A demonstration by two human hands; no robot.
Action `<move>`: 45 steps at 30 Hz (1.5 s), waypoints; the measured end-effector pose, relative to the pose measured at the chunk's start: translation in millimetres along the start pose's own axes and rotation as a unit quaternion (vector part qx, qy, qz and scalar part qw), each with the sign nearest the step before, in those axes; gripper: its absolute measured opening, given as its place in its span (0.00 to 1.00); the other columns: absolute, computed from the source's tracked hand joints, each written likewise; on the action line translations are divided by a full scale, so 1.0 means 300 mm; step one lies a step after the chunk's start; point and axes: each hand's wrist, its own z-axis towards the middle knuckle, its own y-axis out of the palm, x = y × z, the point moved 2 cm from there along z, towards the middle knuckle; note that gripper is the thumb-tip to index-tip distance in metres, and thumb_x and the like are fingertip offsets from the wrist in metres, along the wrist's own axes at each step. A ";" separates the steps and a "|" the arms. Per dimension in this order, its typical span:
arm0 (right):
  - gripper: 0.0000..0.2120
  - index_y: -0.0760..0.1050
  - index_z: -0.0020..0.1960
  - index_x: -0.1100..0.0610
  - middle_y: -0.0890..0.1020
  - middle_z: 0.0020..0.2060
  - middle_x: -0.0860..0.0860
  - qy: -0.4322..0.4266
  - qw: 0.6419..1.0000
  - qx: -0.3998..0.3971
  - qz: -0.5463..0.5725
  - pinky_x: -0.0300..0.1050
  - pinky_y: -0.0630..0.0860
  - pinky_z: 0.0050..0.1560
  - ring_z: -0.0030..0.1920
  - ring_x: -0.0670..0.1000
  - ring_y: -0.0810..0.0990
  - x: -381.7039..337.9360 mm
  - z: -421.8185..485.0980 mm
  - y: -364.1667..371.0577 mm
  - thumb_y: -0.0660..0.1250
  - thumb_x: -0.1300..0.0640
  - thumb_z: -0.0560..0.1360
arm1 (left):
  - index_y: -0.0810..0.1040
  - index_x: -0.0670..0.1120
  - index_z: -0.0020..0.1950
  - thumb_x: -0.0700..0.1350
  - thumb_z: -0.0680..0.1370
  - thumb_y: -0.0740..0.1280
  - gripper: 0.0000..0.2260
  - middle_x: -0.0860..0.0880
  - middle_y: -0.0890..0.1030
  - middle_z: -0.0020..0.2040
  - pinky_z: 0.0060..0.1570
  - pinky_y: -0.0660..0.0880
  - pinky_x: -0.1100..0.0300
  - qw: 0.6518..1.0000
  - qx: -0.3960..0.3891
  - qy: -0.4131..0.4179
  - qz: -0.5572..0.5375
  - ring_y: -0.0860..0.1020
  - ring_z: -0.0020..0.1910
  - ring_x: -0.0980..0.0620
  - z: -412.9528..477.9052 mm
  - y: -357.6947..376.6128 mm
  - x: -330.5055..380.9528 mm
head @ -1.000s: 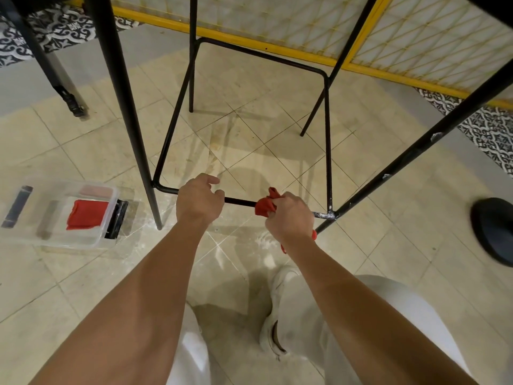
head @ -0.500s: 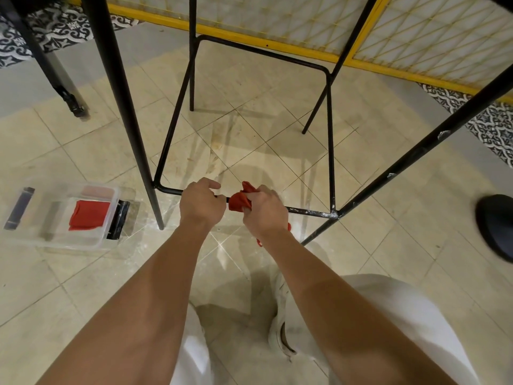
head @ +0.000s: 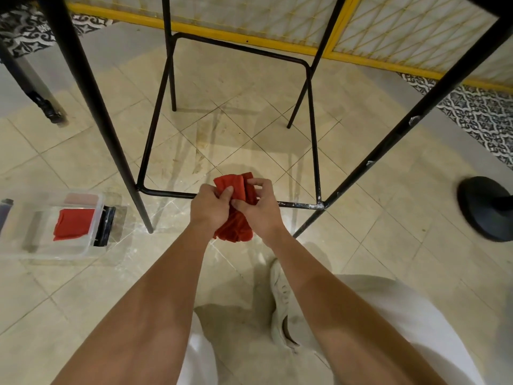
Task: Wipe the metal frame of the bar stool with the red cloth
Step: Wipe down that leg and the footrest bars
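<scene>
The bar stool's black metal frame [head: 313,129] stands over the tiled floor, its thin footrest ring joining the thick legs. The near footrest bar [head: 166,193] runs left to right and carries white specks at its right corner. The red cloth [head: 236,190] is bunched just in front of this bar. My left hand [head: 211,204] and my right hand [head: 259,207] both pinch the cloth between fingers and thumb, side by side. The cloth's lower part hangs below my hands. Neither hand grips the bar.
A clear plastic box [head: 41,245] with another red cloth [head: 72,224] inside sits on the floor at left. A black round stand base [head: 485,209] is at the right edge. A yellow-framed mesh screen [head: 249,37] runs behind. My white shoe [head: 280,298] is below.
My left hand has let go of the near bar and joined my right hand on the cloth. The cloth has come off the bar and sits bunched between both hands.
</scene>
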 end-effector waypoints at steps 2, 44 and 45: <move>0.22 0.66 0.61 0.54 0.75 0.42 0.43 0.011 0.999 0.015 0.031 0.47 0.77 0.51 0.43 0.46 0.78 0.005 -0.003 0.005 0.71 0.62 0.71 | 0.67 0.41 0.56 0.49 0.80 0.61 0.12 0.46 0.75 0.46 0.44 0.67 0.57 0.999 0.031 0.017 -0.018 0.73 0.44 0.48 -0.009 0.019 0.012; 0.24 0.68 0.69 0.55 0.70 0.66 0.50 -0.075 0.962 0.037 -0.259 0.33 0.54 0.65 0.70 0.50 0.63 0.144 -0.049 -0.341 0.59 0.68 0.75 | 0.72 0.42 0.62 0.43 0.81 0.59 0.11 0.43 0.75 0.57 0.49 0.75 0.57 0.869 0.076 0.253 0.418 0.77 0.49 0.46 -0.022 0.248 -0.016; 0.24 0.67 0.69 0.55 0.70 0.66 0.50 -0.069 0.963 0.037 -0.257 0.32 0.54 0.65 0.70 0.50 0.62 0.150 -0.056 -0.352 0.59 0.68 0.75 | 0.70 0.41 0.63 0.42 0.80 0.60 0.12 0.42 0.74 0.57 0.49 0.74 0.58 0.857 0.072 0.249 0.446 0.78 0.49 0.47 -0.033 0.255 -0.012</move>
